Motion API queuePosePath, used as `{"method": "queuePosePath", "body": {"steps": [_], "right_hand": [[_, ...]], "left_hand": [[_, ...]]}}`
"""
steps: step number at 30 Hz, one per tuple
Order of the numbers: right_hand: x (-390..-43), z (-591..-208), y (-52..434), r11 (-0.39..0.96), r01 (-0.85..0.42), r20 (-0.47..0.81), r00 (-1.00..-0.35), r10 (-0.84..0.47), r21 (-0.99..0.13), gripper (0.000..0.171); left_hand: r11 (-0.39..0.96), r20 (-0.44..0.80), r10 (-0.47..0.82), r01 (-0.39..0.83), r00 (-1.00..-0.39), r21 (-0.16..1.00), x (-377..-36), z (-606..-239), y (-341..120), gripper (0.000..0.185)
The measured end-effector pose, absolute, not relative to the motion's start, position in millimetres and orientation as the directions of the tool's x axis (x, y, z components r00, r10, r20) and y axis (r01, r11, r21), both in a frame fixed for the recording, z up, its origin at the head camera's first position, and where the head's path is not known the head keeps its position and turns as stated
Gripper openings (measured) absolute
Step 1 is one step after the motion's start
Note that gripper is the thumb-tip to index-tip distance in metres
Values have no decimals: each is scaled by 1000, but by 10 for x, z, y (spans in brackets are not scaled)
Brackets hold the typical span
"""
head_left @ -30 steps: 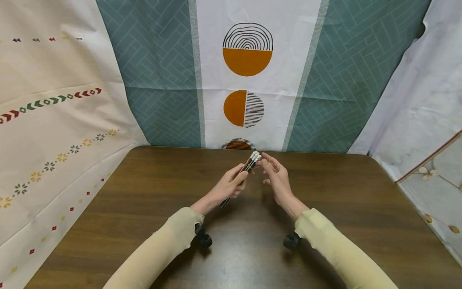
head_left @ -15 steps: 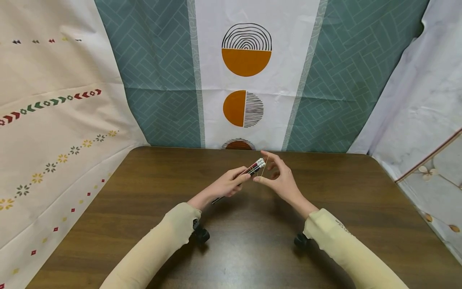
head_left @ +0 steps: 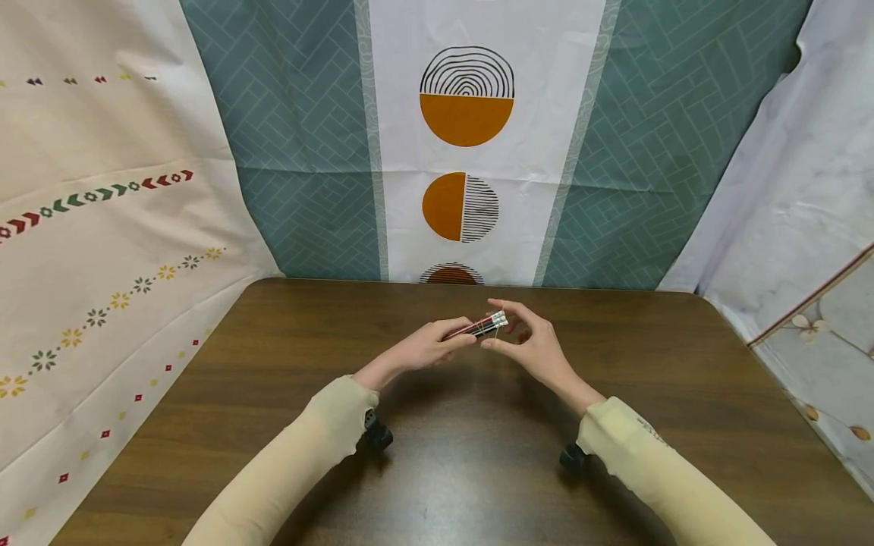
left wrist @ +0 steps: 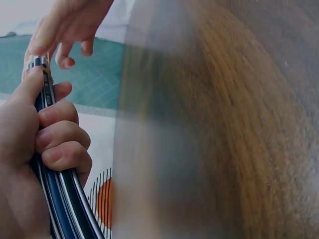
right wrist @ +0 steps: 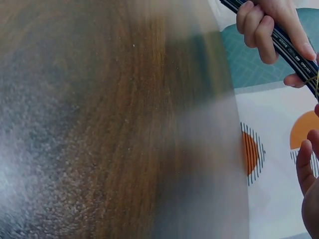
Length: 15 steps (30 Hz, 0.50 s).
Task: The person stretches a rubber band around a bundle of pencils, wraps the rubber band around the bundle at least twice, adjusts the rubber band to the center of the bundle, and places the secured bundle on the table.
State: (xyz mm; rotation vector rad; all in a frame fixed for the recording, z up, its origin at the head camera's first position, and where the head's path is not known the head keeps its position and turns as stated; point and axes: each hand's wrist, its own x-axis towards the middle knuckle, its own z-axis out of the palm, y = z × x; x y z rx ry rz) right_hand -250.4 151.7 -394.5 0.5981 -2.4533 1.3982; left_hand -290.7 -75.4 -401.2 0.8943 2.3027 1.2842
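Just above the centre of the head view, a bundle of pencils [head_left: 478, 327] is held over the wooden table [head_left: 273, 364], well clear of its surface. The left hand [head_left: 426, 350] is curled round the shafts in a full grip, while the right hand [head_left: 529, 345] is set at the eraser end, its thumb and fingers pinching what seems to be a thin yellowish rubber band [right wrist: 313, 79]; the band is too fine in the head view to be made out with certainty. The pencils are judged light, stiff and smooth-sided, so they are apt to slide against one another; they are best taken at mid-shaft with the whole hand. The band is soft and stretchy. Only the left wrist view shows the fingers [left wrist: 60, 134] wrapped tightly round the dark shafts; only the right wrist view shows the band across them, at the right edge of the frame.
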Motion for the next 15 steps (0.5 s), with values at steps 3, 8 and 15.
{"method": "queuePosePath", "body": {"steps": [3,8,15], "right_hand": [[-2430,-3857,1493,448,-469,407,-883,-233,-761,60],[-2396,-3820,1490,447,-483,410,-876,-255,-753,54],[-2389,-3840,1507,426,-479,367,-873,-321,-768,36]], "left_hand": [[414,-7,682,378,-731,828,-2924,-4003,-755,24],[443,-11,699,420,-715,792,-2944,-3981,-749,23],[479,1,730,512,-684,713,-2940,-3968,-735,20]]}}
